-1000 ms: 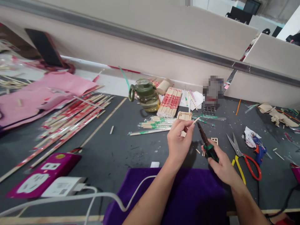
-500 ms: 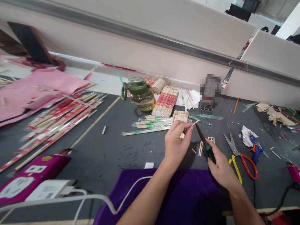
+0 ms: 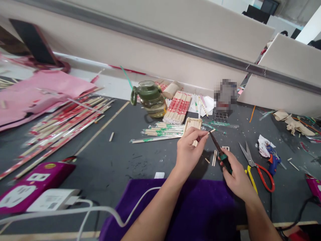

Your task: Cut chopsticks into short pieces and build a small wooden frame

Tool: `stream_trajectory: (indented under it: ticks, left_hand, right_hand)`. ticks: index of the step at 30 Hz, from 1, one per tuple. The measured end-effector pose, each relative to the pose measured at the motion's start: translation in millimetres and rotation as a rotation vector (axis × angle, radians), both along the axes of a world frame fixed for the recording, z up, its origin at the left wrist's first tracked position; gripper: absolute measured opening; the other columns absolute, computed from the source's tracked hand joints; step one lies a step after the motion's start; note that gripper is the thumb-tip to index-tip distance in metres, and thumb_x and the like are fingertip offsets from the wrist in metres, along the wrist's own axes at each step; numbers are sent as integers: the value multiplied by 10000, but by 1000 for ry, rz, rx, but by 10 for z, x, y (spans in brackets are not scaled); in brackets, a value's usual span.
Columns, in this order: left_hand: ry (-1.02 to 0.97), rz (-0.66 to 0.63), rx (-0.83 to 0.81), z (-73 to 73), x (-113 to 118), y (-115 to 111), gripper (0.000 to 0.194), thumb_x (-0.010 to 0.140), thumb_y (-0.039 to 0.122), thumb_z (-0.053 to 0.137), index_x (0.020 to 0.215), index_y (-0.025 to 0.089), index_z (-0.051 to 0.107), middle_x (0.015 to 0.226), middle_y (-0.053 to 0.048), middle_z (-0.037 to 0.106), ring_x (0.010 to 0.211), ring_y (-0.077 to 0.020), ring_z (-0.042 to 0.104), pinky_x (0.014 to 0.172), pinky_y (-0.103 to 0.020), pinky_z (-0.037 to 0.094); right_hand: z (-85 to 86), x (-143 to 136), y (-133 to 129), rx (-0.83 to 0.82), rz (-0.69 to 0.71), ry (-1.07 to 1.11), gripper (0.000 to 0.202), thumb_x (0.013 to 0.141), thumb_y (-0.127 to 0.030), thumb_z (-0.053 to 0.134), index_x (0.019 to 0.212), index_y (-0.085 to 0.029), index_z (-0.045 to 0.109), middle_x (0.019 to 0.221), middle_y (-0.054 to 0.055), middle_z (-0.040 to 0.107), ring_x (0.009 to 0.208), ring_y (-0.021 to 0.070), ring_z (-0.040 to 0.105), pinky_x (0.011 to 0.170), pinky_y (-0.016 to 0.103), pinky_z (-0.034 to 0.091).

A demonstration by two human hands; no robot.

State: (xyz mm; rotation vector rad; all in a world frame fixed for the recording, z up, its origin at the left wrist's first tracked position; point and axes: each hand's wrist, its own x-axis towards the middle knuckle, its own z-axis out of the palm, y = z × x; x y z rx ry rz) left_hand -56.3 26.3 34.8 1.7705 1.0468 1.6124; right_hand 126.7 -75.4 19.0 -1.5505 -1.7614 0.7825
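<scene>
My left hand [image 3: 189, 150] pinches a short thin wooden stick [image 3: 210, 132] between thumb and fingers, its tip pointing right. My right hand [image 3: 237, 177] grips a green-handled tool [image 3: 220, 152] whose dark pointed tip meets the end of the stick. Both hands hover above the dark grey table [image 3: 130, 157]. Below them lie a few cut stick pieces [image 3: 214, 158] and a small flat panel of sticks [image 3: 192, 124], partly hidden by my left hand.
Red-and-yellow-handled scissors [image 3: 255, 164] and a blue glue gun [image 3: 273, 160] lie to the right. A green teapot [image 3: 149, 99], wrapped chopstick bundles [image 3: 177, 107], loose chopsticks [image 3: 62, 127], a magenta power strip [image 3: 30, 182] with white charger, a purple cloth [image 3: 190, 207] and pink paper [image 3: 37, 93] surround the hands.
The tool's tip has closed in on the end of the stick in my left hand. The view has shifted slightly; the hands stay in nearly the same place.
</scene>
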Motion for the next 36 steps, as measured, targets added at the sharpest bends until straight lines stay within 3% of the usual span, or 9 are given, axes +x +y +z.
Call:
stream_trajectory:
  ticks: [4,8,14,18,22,25,31,36]
  left_hand:
    - [-18,-22,-42,-3,-7,8,96,892,139,655,881,177,742,790,-10,663,684,-114,589,662,-237,464]
    - [-20,-58,-109,-1,-20,33,93,883,174,654,854,178,742,775,-15,655,674,-126,568,649,-248,448]
    - [43,-257,-226,52,-27,42,175,933,239,568,891,178,726,742,-15,634,680,-142,552,647,-254,411]
    - [79,-352,-289,89,-74,51,252,948,268,528,728,178,613,648,8,551,633,-132,498,615,-249,374]
    - [53,-432,-356,95,-141,73,301,944,306,543,680,174,602,600,11,544,587,-122,482,596,-249,367]
    - [-13,-472,-418,82,-162,88,294,938,347,572,722,163,650,606,1,579,578,-120,497,586,-247,379]
    - [-128,-519,-534,60,-168,108,341,893,459,674,739,155,693,594,-2,593,560,-108,495,549,-225,385]
    - [-244,-676,-610,3,-115,82,393,824,524,761,722,146,729,617,-35,632,560,-118,536,554,-243,434]
  right_hand:
    - [9,6,-2,-22,14,8,729,843,-43,461,1528,-285,403,1535,54,523,1437,218,475,1223,458,368]
    - [11,17,6,6,7,-7,636,898,-113,492,1509,-278,428,1545,69,508,1445,228,465,1205,439,396]
    - [-24,33,22,32,-34,-21,539,922,-202,547,1456,-212,475,1474,116,576,1385,250,531,1165,428,435]
    - [-2,13,31,4,4,-1,526,891,-155,543,1413,-206,505,1404,111,616,1312,240,578,1135,413,445]
    - [24,-14,58,-58,52,114,550,831,-114,551,1372,-213,534,1178,71,682,1068,211,652,990,370,510]
    - [19,-24,78,-124,83,223,550,804,-101,553,1339,-227,563,1011,25,659,857,165,614,841,313,514]
    - [-8,-24,85,-224,90,386,509,782,-110,600,1277,-230,598,905,-2,586,776,132,530,758,279,453]
    - [-2,-58,38,-333,209,646,439,821,-210,654,1256,-239,605,840,-10,559,707,124,486,661,271,413]
